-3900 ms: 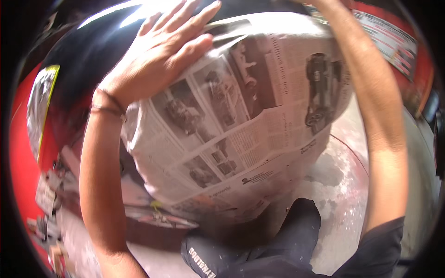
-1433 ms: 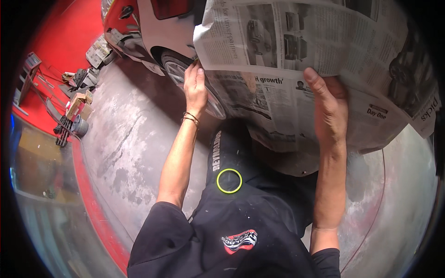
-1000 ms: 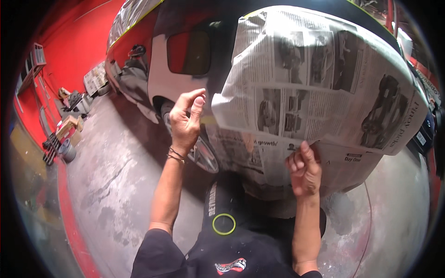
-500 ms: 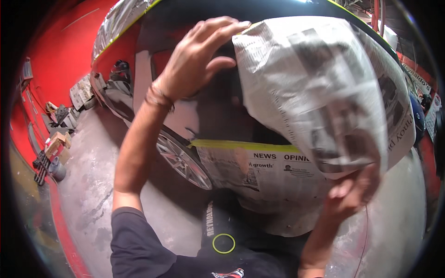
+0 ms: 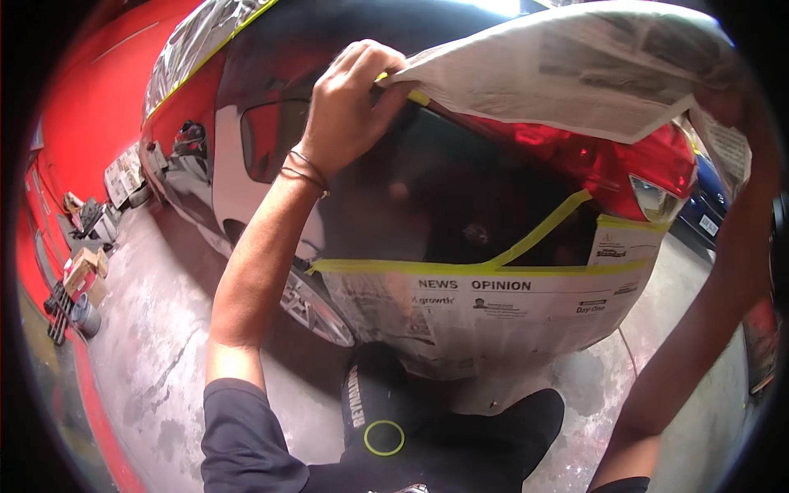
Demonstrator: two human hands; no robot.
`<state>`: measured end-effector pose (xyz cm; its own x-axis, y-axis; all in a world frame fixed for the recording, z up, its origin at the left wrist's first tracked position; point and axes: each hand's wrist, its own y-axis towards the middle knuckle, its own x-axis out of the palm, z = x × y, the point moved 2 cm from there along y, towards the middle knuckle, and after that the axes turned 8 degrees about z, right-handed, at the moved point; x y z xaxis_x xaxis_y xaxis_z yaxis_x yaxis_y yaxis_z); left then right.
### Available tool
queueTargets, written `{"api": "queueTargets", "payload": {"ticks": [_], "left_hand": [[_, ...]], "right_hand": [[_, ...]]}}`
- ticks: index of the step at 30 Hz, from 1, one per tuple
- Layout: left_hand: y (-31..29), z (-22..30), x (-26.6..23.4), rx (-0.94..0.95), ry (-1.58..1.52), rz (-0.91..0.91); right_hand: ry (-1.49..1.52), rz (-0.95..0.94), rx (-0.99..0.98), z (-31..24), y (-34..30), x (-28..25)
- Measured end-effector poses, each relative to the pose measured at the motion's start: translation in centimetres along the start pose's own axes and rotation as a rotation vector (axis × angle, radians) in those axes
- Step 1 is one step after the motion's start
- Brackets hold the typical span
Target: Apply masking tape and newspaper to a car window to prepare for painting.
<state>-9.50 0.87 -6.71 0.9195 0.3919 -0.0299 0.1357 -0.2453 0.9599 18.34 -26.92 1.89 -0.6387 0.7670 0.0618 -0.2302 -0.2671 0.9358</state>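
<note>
One long newspaper sheet [image 5: 575,74] runs sideways above the tail light [image 5: 588,164]; the left hand [image 5: 352,103], leftward, pinches its end; the right hand [image 5: 735,107], rightward, is too dark to judge.

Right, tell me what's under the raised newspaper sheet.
Below the newspaper sheet, a red tail light and dark car body panel show. The sheet hides part of the light's top and anything directly behind.

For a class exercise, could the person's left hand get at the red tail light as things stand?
Probably not freely: the left hand appears busy pinching the left end of the raised newspaper sheet, though the red tail light shows below it.
</note>
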Motion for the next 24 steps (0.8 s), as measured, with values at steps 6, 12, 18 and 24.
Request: {"api": "queueTargets", "payload": {"ticks": [6, 12, 18, 24], "left_hand": [[-1.4, 0.8, 0.9, 0.164, 0.129, 0.142], [-2.3, 0.6, 1.0, 0.291, 0.254, 0.04], [-0.9, 2.0, 1.6, 0.332, 0.27, -0.046], [-0.7, 5.5, -2.5, 0.208, 0.124, -0.215]], "right_hand": [[-0.175, 0.109, 0.002, -2.2, -10.7, -2.7], [0.157, 0.162, 0.706, -7.5, -25.9, -0.4], [1.126, 0.461, 1.471, -9.9, -28.8, 0.5], [0.815, 0.136, 1.437, -10.5, -20.1, -3.2]]}}
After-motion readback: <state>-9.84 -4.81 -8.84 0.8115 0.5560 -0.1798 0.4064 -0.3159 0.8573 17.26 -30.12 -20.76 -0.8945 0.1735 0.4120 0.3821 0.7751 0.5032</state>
